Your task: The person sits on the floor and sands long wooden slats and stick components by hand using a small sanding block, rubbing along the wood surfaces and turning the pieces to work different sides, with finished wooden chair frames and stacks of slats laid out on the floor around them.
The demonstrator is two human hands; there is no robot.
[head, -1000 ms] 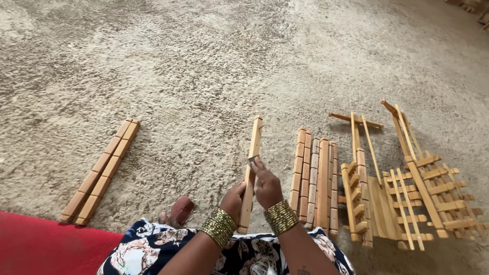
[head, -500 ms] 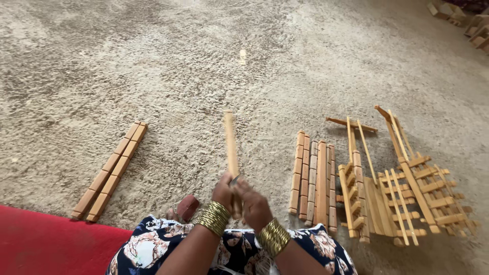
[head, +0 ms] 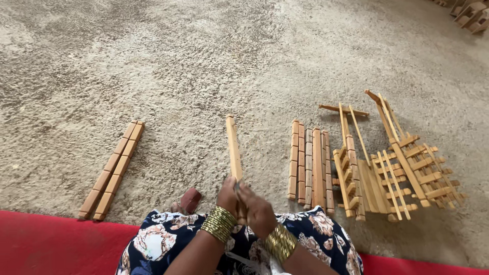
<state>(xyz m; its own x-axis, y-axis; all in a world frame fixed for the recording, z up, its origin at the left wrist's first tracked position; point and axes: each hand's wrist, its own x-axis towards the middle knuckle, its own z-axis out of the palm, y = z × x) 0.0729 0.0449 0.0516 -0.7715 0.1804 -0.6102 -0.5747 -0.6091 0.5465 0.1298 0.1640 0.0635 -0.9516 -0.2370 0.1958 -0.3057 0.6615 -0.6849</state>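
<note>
Head view, only one available. Person is sitting on a grainy, sandy-beige floor (head: 204,66), rough pebbled texture. Landmark: the wooden slat (head: 234,148) being held.

Slat is a long flat strip of pale wood, notched along its length, squared end pointing away from the person and tilting slightly left. Its near end is sitting in both hands, just above the lap.

Left hand (head: 227,195) is wrapping the slat's lower end, fingers closed around it. Right hand (head: 257,210) is closing over the same end just right of the left hand, fingers curled; whether it is pinching a small tool or only the wood, cannot tell. Gold ribbed bangles (head: 219,223) are showing on both wrists.

Right of the slat: a row of notched slats (head: 309,165) lying flat, side by side and touching. Further right: assembled lattice frames (head: 402,168) of thin sticks and crosspieces, stacked loosely.

Well left of the slat: two paired slats (head: 113,169) lying diagonally. Just below-left: a small reddish-brown block (head: 191,199). Near edge: red mat (head: 61,244) and dark floral-print fabric (head: 153,242) over the lap.
</note>
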